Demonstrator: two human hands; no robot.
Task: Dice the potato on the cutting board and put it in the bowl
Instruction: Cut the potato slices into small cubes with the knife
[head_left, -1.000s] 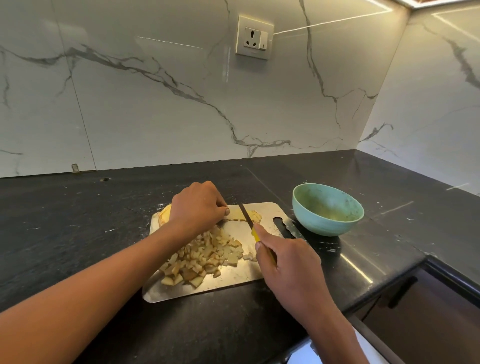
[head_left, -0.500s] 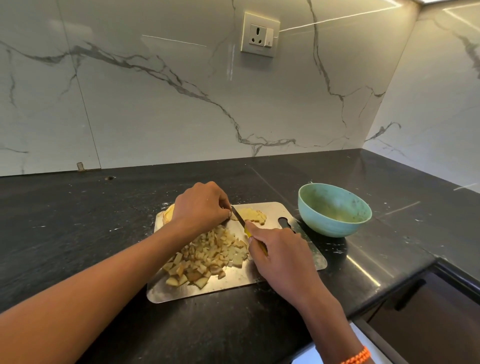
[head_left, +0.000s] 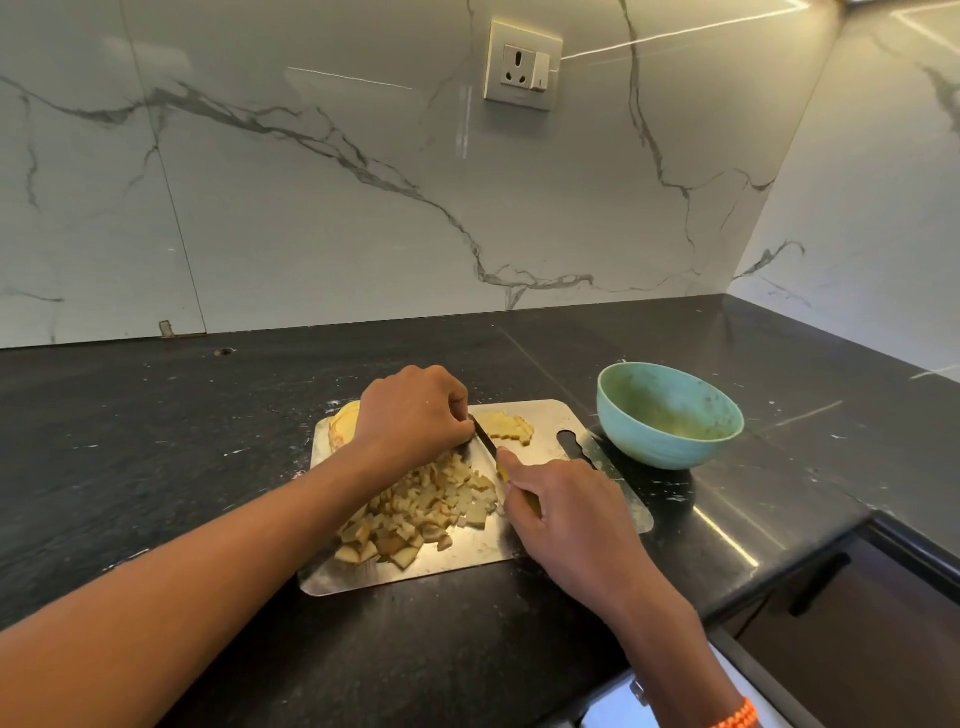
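Pale yellow potato (head_left: 506, 427) slices on the steel cutting board (head_left: 540, 540), left hand (head_left: 415, 415) curled over them, right hand (head_left: 566, 499) gripping the knife (head_left: 485, 441), diced heap (head_left: 421, 512) nearer (browning), teal bowl (head_left: 670, 415) just beside, no readable writing.

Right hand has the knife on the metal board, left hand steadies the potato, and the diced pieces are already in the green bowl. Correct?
Not quite: the head view shows the diced pieces piled on the board; the bowl holds none. The rest stands.
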